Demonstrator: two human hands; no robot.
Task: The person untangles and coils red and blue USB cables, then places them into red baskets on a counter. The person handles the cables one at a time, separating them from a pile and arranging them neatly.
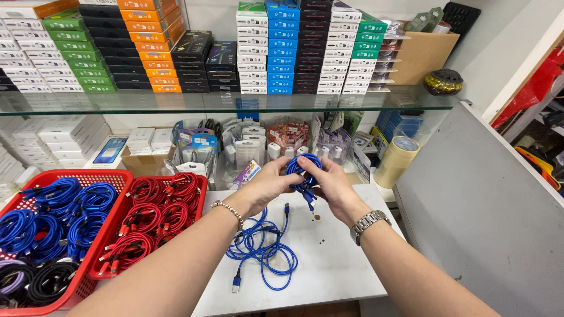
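Looking down from the head camera, we see the left hand (271, 183) and the right hand (332, 183) brought together above the white table (335, 264), both clamped on one coiled blue cable (303, 170) held between the fingertips. Its plug ends dangle just under the hands. Below the left wrist, a loose blue cable (261, 249) lies in loops on the table. To the left, touching side by side, stand a red basket (111, 176) with blue and dark cable bundles and a second red basket (202, 188) with red ones. A tape roll (397, 161) stands right of the hands, under the glass shelf (223, 103).
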